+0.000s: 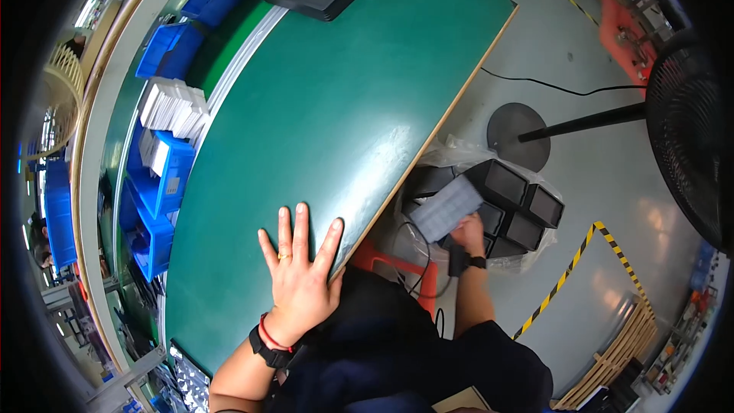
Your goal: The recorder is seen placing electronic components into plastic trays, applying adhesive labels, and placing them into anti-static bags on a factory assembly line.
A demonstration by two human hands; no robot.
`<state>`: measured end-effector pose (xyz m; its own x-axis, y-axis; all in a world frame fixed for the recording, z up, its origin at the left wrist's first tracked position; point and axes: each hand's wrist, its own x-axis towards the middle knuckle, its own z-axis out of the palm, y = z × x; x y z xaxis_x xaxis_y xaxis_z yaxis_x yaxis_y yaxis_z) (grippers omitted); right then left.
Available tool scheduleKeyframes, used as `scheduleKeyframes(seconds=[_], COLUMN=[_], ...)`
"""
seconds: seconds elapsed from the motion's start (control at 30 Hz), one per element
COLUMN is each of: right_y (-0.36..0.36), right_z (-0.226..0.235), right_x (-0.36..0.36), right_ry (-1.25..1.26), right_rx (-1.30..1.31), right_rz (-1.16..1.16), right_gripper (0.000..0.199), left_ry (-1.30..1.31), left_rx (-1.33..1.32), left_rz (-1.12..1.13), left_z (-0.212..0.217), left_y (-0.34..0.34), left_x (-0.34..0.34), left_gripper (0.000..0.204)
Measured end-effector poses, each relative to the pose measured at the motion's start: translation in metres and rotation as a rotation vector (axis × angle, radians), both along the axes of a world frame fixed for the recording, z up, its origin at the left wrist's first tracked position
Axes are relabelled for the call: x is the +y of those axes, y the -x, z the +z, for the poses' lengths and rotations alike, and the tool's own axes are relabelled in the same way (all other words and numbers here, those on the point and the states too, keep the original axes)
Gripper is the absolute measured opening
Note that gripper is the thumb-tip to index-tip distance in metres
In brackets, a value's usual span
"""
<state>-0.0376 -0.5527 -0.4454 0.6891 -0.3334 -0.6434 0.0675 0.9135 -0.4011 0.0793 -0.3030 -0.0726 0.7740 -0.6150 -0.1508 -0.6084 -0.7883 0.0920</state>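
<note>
Green worktop carries the left hand, open and flat at its near edge; the right hand grips a grey ridged plastic tray over black bins beside the worktop.

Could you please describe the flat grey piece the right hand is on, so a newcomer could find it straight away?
Start at the green table and follow its right edge down to the clear bag on the floor beside it, full of black trays. The grey tray lies tilted on top of them, under the right hand. It alone is pale, flat and gridded; its neighbours are deep and black.
</note>
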Motion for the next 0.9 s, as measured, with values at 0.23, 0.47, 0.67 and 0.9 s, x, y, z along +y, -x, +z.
scheduleKeyframes(seconds=[0.23, 0.47, 0.67, 0.9], right_y=[-0.032, -0.15, -0.143, -0.064], right_z=[0.288, 0.394, 0.349, 0.047], right_x=[-0.072, 0.001, 0.0, -0.012], right_ry=[0.595, 1.819, 1.17, 0.547], right_rx=[-0.309, -0.256, -0.249, 0.447], right_rz=[0.029, 0.284, 0.356, 0.752], right_gripper=[0.052, 0.04, 0.027, 0.017], left_ry=[0.185, 0.799, 0.452, -0.026], left_rx=[0.204, -0.237, -0.245, 0.043], left_rz=[-0.036, -0.011, 0.182, -0.273], left_z=[0.012, 0.035, 0.012, 0.01], left_y=[-0.011, -0.022, -0.043, -0.022], left_x=[-0.001, -0.01, 0.009, -0.011], left_gripper=[0.086, 0.084, 0.06, 0.076])
